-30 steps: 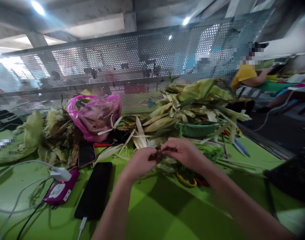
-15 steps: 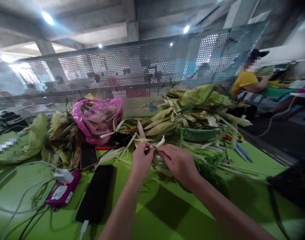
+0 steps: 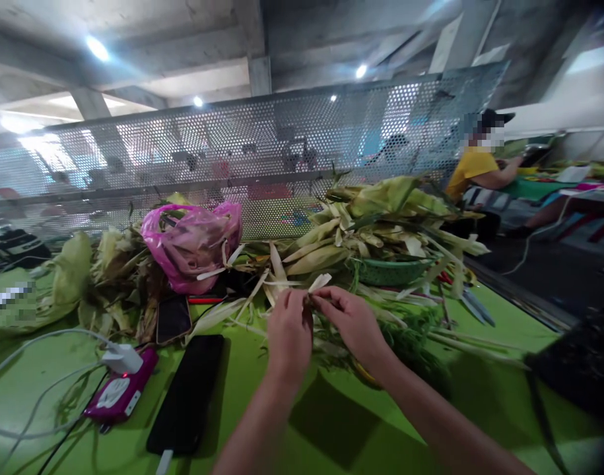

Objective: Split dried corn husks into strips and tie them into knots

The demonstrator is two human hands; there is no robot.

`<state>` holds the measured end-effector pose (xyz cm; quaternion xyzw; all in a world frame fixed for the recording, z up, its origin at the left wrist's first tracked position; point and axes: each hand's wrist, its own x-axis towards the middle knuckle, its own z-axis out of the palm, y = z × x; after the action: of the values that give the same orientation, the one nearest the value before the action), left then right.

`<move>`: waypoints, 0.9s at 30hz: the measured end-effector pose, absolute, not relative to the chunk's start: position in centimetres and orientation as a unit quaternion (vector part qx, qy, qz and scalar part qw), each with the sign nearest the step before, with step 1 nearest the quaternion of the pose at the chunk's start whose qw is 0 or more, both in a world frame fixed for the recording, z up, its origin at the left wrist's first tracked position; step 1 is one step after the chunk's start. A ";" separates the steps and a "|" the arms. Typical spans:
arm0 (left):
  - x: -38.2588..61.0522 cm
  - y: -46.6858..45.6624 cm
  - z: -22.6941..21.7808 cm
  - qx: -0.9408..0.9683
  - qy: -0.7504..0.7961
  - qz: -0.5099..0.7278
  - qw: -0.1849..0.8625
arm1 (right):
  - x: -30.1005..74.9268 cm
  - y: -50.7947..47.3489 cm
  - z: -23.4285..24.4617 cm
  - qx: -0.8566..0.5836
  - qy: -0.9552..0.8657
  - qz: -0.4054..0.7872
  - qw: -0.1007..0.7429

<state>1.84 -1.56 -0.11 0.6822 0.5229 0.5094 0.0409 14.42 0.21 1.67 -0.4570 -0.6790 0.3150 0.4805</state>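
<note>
My left hand (image 3: 289, 330) and my right hand (image 3: 351, 320) meet above the green table (image 3: 331, 429), fingers pinched together on a pale strip of corn husk (image 3: 317, 284) whose tip sticks up between them. Just behind the hands lies a heap of corn husks (image 3: 381, 218) over a green basket (image 3: 388, 270). Thin green stems (image 3: 405, 333) lie under my right wrist.
A pink plastic bag (image 3: 193, 241) sits among more husks at the left. A black phone (image 3: 187, 392), a second phone (image 3: 171, 318), a pink power bank (image 3: 121, 392) and white cables lie at the near left. A perforated metal screen (image 3: 232, 152) backs the table. A person in yellow (image 3: 472, 168) sits far right.
My hands lifted slightly and drew closer together, going from a dark bit to a pale husk strip. The camera tilted a little; the phones and bag stay put.
</note>
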 end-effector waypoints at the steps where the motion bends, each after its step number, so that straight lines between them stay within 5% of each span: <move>1: 2.2 -1.8 -0.1 0.694 0.514 0.503 0.036 | 14.6 0.3 1.9 -0.457 -0.669 0.325 0.489; 12: 1.5 -2.0 1.7 0.720 0.437 0.505 0.188 | 16.9 1.4 3.0 -0.452 -0.674 0.367 0.455; 27: -1.1 -1.2 2.8 0.738 0.476 0.471 0.084 | 16.8 1.3 3.3 -0.455 -0.688 0.389 0.410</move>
<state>-1.14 -1.23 2.77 0.7377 0.4764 0.4709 0.0841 16.78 1.32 3.33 -0.4554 -0.6880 0.3890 0.4097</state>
